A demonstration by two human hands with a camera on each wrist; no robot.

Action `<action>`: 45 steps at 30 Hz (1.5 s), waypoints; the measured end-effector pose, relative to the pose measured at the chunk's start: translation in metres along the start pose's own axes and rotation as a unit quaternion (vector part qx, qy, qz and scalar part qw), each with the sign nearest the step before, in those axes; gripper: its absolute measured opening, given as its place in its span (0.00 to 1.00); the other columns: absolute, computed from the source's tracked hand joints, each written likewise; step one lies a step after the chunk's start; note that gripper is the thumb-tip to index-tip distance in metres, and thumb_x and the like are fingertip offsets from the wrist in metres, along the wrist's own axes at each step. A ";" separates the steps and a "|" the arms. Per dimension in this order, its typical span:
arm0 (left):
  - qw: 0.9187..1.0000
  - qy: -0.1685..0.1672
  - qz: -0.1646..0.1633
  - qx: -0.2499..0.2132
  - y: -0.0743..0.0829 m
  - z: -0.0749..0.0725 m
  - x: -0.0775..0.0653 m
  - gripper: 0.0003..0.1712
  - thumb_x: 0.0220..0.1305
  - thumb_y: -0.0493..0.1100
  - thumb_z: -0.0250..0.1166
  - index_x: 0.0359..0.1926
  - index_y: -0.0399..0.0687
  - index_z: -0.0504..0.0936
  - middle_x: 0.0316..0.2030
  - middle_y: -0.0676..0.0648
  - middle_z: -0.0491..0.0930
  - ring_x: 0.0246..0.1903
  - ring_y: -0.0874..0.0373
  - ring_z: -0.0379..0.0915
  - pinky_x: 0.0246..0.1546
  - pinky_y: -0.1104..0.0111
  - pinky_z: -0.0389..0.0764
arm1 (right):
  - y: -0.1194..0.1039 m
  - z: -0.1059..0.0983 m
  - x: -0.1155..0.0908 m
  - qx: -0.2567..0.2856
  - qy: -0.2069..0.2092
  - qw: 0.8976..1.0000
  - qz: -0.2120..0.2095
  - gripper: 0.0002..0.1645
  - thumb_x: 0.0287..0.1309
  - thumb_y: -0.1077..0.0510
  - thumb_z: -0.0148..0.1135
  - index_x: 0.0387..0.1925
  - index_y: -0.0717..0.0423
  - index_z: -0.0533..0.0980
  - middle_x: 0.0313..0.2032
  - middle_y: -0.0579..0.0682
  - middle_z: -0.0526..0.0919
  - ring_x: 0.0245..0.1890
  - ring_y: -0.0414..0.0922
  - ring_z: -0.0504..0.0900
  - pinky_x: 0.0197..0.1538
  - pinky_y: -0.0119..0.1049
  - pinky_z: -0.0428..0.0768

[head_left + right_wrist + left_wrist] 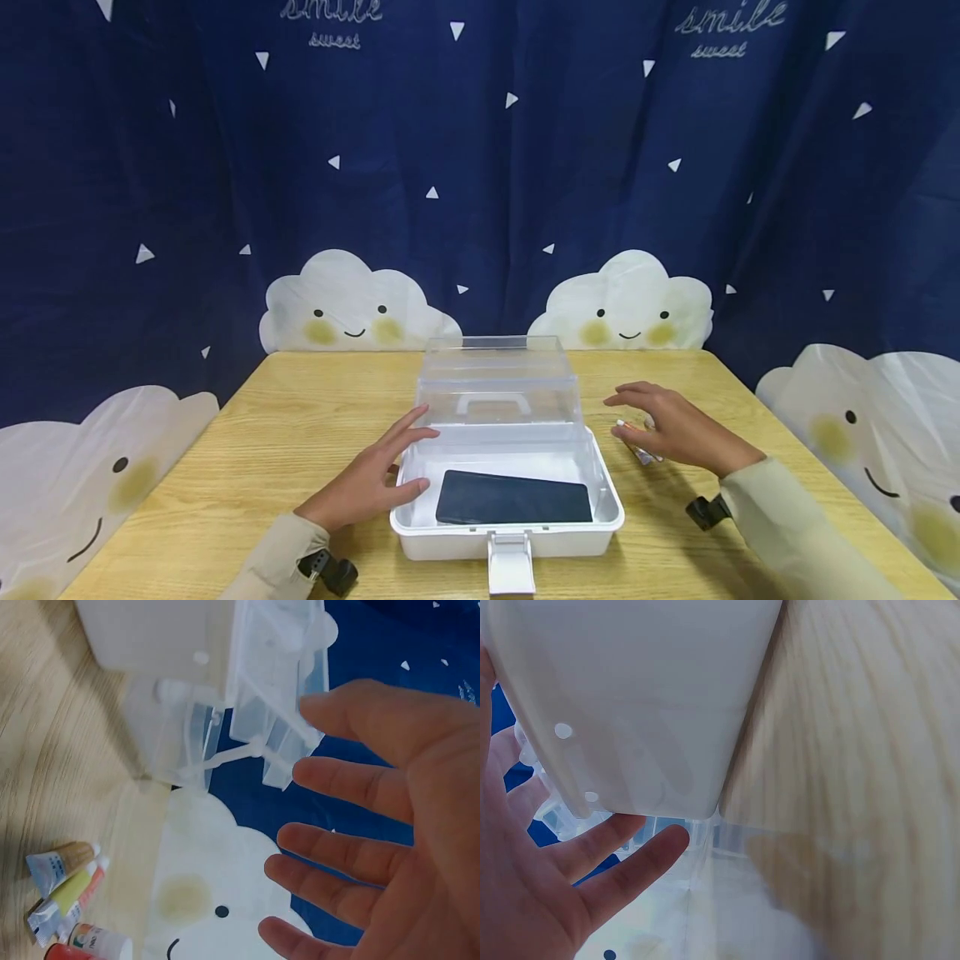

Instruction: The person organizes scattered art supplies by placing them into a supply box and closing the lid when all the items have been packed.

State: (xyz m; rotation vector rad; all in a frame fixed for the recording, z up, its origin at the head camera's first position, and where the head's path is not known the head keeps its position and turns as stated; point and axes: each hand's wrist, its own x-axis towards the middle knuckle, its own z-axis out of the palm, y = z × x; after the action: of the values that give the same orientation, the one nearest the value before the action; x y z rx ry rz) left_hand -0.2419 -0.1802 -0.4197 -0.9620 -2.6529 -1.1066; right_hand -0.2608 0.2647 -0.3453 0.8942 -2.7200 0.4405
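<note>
A white plastic storage box (442, 546) stands on the table with its clear lid (495, 362) tipped back. Inside lies a dark, flat rectangular thing (513, 498). My left hand (371, 479) is at the box's left wall, fingers spread around the rim and holding nothing. Right of the box, my right hand (678, 427) hovers with parted fingers and an empty palm. Below it lie small paint tubes (639, 452), partly hidden by the hand. The right wrist view shows an ochre tube (67, 862) and a yellow-green tube (69, 894) close together.
A white latch (512, 567) hangs from the box's front. Clear trays (274, 712) on hinged arms show in the right wrist view. A small white-labelled container (105, 943) sits near the tubes. A dark blue curtain (480, 225) with clouds hangs behind the wooden table (315, 400).
</note>
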 end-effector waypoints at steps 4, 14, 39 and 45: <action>1.000 -0.001 -0.006 0.002 0.000 0.000 0.000 0.35 0.61 0.51 0.67 0.68 0.68 0.65 0.75 0.60 0.43 0.70 0.51 0.52 0.49 0.61 0.79 | 0.007 0.004 0.002 -0.005 -0.001 1.000 0.019 0.23 0.59 0.47 0.66 0.53 0.53 0.79 0.57 0.61 0.76 0.57 0.60 0.74 0.56 0.57 0.74; 1.000 -0.002 -0.015 0.001 0.001 -0.002 0.001 0.35 0.61 0.51 0.68 0.68 0.68 0.65 0.75 0.62 0.42 0.70 0.52 0.52 0.50 0.60 0.79 | 0.020 0.014 0.005 -0.019 -0.005 0.998 0.052 0.22 0.56 0.50 0.68 0.51 0.55 0.80 0.55 0.63 0.77 0.55 0.61 0.75 0.54 0.58 0.75; 1.000 0.000 -0.008 -0.001 0.001 -0.002 0.001 0.36 0.60 0.50 0.68 0.67 0.68 0.66 0.75 0.61 0.43 0.71 0.52 0.51 0.51 0.58 0.79 | 0.047 0.041 0.004 -0.044 -0.027 0.994 0.092 0.10 0.47 0.54 0.74 0.32 0.50 0.83 0.46 0.57 0.80 0.43 0.53 0.78 0.37 0.58 0.75; 1.000 -0.003 -0.011 -0.004 0.002 -0.002 0.001 0.35 0.60 0.50 0.68 0.68 0.65 0.66 0.75 0.62 0.42 0.71 0.51 0.51 0.51 0.58 0.79 | 0.050 0.047 0.005 -0.039 -0.031 0.994 0.094 0.09 0.46 0.54 0.75 0.29 0.48 0.82 0.43 0.54 0.80 0.36 0.47 0.76 0.33 0.54 0.74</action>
State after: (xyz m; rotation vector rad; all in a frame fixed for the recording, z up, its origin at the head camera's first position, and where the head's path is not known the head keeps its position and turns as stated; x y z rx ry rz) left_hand -0.2417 -0.1801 -0.4170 -0.9424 -2.6713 -1.1213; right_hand -0.3010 0.2835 -0.3972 0.6459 -2.8690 0.3434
